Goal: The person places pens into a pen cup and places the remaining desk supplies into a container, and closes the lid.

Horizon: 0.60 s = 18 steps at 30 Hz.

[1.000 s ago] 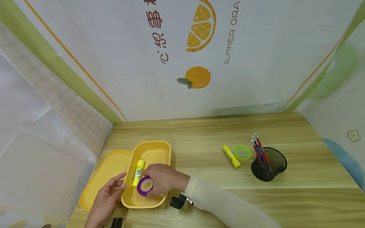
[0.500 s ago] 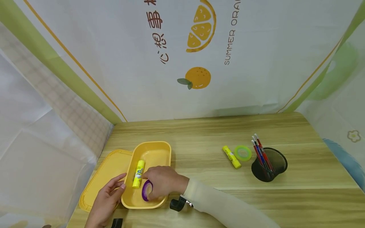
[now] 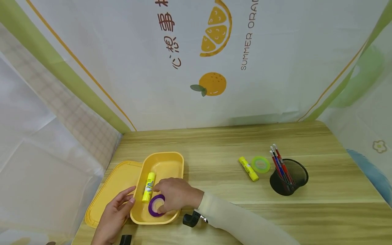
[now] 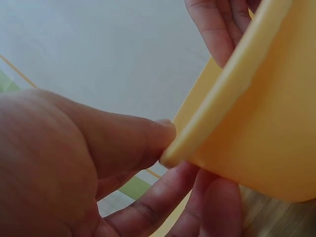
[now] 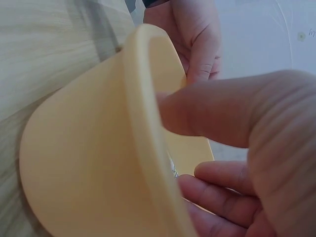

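A yellow plastic box (image 3: 168,156) stands on the table, holding a yellow glue stick (image 3: 148,187) and a purple-rimmed roll of tape (image 3: 151,208). My right hand (image 3: 177,194) reaches over the right rim. Its thumb overlaps the tape's right side, gripping it near the box floor; the other fingers' contact is hidden. In the right wrist view the box wall (image 5: 89,148) covers the tape. My left hand (image 3: 114,212) holds the box's left rim. In the left wrist view, its thumb meets the rim (image 4: 217,108) and its fingers curl beneath.
The yellow lid (image 3: 117,183) lies left of the box, partly beneath it. Further right are another yellow glue stick (image 3: 248,169), a green tape roll (image 3: 261,164) and a black mesh holder (image 3: 301,173) with several pencils (image 3: 281,166). A printed curtain (image 3: 153,102) hangs behind the table.
The purple tape roll turned from facing up to tilted on edge, and now lies nearly flat again, slightly lower in the box. The left hand has stayed on the rim.
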### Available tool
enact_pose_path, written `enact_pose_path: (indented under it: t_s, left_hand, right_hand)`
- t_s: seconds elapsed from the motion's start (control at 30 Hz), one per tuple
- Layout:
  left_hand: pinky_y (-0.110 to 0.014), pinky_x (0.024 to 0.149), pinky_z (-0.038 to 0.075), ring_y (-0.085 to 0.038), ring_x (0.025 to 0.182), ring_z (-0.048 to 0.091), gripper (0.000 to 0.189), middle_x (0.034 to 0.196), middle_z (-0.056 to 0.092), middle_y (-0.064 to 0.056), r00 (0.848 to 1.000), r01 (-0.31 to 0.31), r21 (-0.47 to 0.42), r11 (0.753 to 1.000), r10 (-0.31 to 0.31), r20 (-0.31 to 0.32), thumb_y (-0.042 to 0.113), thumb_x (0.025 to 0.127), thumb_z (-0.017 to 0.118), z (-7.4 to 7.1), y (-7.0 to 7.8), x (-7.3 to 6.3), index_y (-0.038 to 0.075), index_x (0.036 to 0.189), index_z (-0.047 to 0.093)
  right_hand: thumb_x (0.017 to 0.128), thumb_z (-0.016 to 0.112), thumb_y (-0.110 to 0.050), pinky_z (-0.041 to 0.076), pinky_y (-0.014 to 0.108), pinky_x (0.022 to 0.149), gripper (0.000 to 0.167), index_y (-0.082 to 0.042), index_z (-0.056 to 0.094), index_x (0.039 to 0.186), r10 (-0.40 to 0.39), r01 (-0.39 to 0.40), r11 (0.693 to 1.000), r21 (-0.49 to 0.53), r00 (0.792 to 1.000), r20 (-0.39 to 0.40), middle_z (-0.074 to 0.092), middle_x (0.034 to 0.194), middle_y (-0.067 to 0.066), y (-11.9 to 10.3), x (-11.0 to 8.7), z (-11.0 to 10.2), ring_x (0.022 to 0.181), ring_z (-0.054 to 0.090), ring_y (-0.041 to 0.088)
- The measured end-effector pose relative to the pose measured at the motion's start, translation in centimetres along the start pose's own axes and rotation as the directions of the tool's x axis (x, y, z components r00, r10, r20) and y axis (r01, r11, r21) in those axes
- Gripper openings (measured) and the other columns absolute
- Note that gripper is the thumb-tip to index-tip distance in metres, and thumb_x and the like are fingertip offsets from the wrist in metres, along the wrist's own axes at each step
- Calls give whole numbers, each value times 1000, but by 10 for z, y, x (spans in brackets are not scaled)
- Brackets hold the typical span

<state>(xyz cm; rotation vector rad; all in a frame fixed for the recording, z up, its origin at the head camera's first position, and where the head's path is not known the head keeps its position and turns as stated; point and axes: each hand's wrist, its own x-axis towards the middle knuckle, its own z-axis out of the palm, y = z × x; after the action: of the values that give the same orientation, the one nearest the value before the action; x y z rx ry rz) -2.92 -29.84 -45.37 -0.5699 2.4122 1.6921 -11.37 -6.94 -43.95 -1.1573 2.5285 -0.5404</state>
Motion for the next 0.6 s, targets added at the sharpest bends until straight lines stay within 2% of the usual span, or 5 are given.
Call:
enact_pose_path:
  t_s: [0.1, 0.33, 0.6]
  left_hand:
    - [-24, 67, 53, -10, 88, 64, 48, 123, 63, -7, 1000, 5, 8, 1000, -5, 1, 16, 112, 55, 0, 1, 1, 13, 159, 47]
    - [-24, 68, 54, -9, 90, 64, 49, 123, 63, -6, 1000, 4, 5, 1000, -4, 1, 16, 112, 55, 0, 0, 2, 13, 159, 46]
    - [-24, 69, 54, -9, 91, 65, 48, 123, 64, -6, 1000, -6, 9, 1000, 6, -4, 18, 111, 56, 1, -1, 1, 13, 158, 47]
  right_hand:
    - [85, 86, -47, 53, 23, 96, 64, -27, 67, 143, 2, -2, 1000, 3, 1000, 0, 70, 131, -12, 1, 0, 0, 117, 66, 6]
    - [86, 86, -45, 52, 21, 94, 62, -25, 67, 142, 7, -7, 1000, 28, 1000, -16, 71, 129, -11, 1, -1, -3, 113, 65, 6]
    - [89, 86, -35, 48, 23, 109, 59, -15, 67, 141, -64, 74, 990, 121, 995, -82, 72, 130, -4, 6, -6, -7, 121, 64, 8]
